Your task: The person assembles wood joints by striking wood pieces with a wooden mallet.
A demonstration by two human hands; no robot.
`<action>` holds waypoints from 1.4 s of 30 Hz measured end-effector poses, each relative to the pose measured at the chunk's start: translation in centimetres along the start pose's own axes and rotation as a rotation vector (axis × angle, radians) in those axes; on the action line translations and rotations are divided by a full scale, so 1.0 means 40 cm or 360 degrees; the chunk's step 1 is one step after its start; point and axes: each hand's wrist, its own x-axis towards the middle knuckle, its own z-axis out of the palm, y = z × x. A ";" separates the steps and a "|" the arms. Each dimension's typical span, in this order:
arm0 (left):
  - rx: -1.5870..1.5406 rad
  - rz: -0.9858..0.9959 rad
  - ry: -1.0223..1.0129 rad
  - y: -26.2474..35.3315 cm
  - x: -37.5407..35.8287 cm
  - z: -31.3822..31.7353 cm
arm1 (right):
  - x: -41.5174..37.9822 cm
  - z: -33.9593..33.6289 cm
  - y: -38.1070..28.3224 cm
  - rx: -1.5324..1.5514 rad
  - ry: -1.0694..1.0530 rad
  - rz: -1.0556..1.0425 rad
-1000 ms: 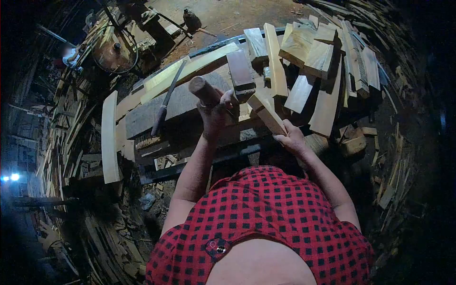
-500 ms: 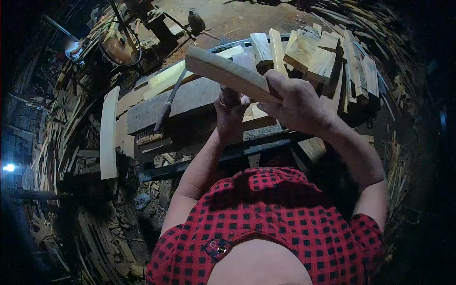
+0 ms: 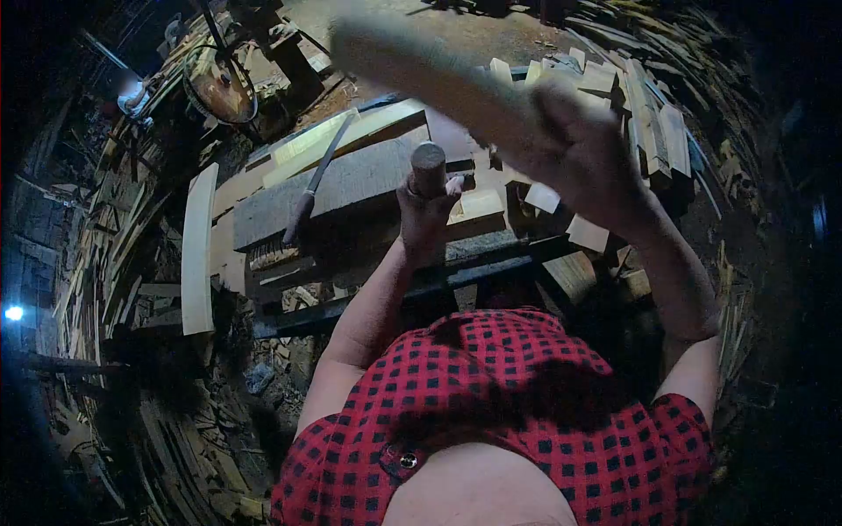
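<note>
My left hand (image 3: pixel 424 219) is closed around the thick, round wooden handle (image 3: pixel 429 165) of an upright chisel. Its blade is hidden behind my hand and the timber. Raised above the bench, my right hand (image 3: pixel 598 171) grips one end of a long wooden mallet (image 3: pixel 430 79), blurred by motion. The mallet is apart from the chisel's top. Left of my left hand, a long thin tool with a dark handle (image 3: pixel 300 217) lies across a thick grey beam (image 3: pixel 351 180).
A curved pale board (image 3: pixel 200 250) stands left of the beam. Cut wood pieces (image 3: pixel 653 123) are piled on the bench's right side. A large wheel (image 3: pixel 221 85) stands at the back left, near another person (image 3: pixel 133 96). Scrap strips (image 3: pixel 132 219) cover the ground.
My right hand has lifted the mallet up and to the right, uncovering the top of the chisel handle. My left hand has stayed almost in place.
</note>
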 end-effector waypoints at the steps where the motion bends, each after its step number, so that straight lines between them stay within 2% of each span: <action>1: 0.0155 0.0046 0.0036 0.014 -0.002 0.006 | -0.004 -0.003 -0.019 0.0345 0.0196 -0.0052; 3: 0.0312 0.0106 0.0072 0.002 0.000 0.004 | -0.023 0.036 -0.013 0.0239 0.0521 -0.0231; 5: 0.0285 0.0188 0.0082 -0.043 0.002 -0.007 | -0.038 0.059 0.022 -0.0461 -0.0202 -0.0053; 6: 0.0286 0.0190 0.0080 -0.046 0.000 -0.010 | -0.048 0.068 0.035 -0.0215 -0.0353 0.0207; 7: 0.0593 0.0248 0.0051 -0.047 -0.001 -0.016 | -0.052 0.062 0.044 -0.0211 -0.0347 0.0212; 8: 0.0896 0.0310 0.0034 -0.038 0.003 -0.015 | -0.046 0.050 0.057 -0.0165 -0.0180 0.0106; 9: 0.0896 0.0299 0.0040 -0.029 0.000 -0.011 | -0.042 0.045 0.061 -0.0111 -0.0023 0.0005; 10: 0.0598 0.0195 0.0054 -0.021 -0.008 -0.005 | -0.040 0.049 0.056 0.0301 0.0192 -0.0034; 11: 0.0301 0.0095 0.0067 -0.018 -0.014 -0.002 | -0.042 0.061 0.049 0.0307 0.0185 -0.0025; 13: 0.0276 0.0072 0.0057 -0.033 -0.014 -0.005 | -0.052 0.080 0.036 0.0278 0.0484 -0.0167; 15: 0.0256 0.0060 0.0047 -0.046 -0.010 -0.011 | -0.080 0.108 0.057 -0.0098 -0.0148 -0.0022; 17: -0.0191 -0.0036 0.0007 -0.041 -0.007 -0.016 | -0.095 0.119 0.079 0.0031 -0.0132 0.0011; 18: -0.0193 -0.0037 0.0010 -0.028 -0.004 -0.016 | -0.095 0.116 0.095 0.0120 -0.0083 0.0060; 20: 0.0364 0.0155 0.0134 0.003 -0.010 -0.024 | -0.113 0.136 0.124 0.0221 -0.0045 0.0120; 21: 0.0366 0.0151 0.0130 -0.006 -0.021 -0.032 | -0.128 0.159 0.145 0.0472 0.0032 0.0321; 22: -0.0040 -0.0015 0.0210 -0.023 -0.033 -0.040 | -0.143 0.184 0.172 0.0719 0.0114 0.0519; 23: -0.0447 -0.0180 0.0289 -0.031 -0.038 -0.048 | -0.171 0.216 0.209 0.0719 0.0119 0.0518; 24: -0.0035 -0.0142 0.0272 -0.015 -0.032 -0.061 | -0.211 0.257 0.252 0.0442 0.0019 0.0679; 25: -0.0031 -0.0144 0.0270 -0.027 -0.032 -0.070 | -0.247 0.295 0.287 0.0164 -0.0084 0.0836; 27: -0.0196 0.0034 0.0578 -0.043 -0.032 -0.079 | -0.304 0.355 0.326 0.0141 -0.0149 0.0938; 28: -0.0397 0.0013 0.0668 -0.029 -0.042 -0.070 | -0.322 0.378 0.343 0.0112 -0.0215 0.1036; 32: -0.0445 0.0113 0.0768 -0.057 -0.031 -0.099 | -0.352 0.419 0.388 0.0167 -0.0250 0.1156; 34: -0.0373 0.0016 0.1012 -0.028 -0.012 -0.094 | -0.359 0.424 0.400 0.0155 -0.0243 0.1061; 38: -0.0369 -0.0035 0.0984 -0.019 0.010 -0.081 | -0.361 0.419 0.410 0.0230 -0.0263 0.1070; 40: -0.0259 -0.0019 0.0712 -0.013 0.013 -0.065 | -0.359 0.417 0.405 0.0316 -0.0241 0.1097; 42: -0.0195 -0.0036 0.0585 -0.023 0.014 -0.062 | -0.362 0.423 0.413 0.0317 -0.0243 0.1093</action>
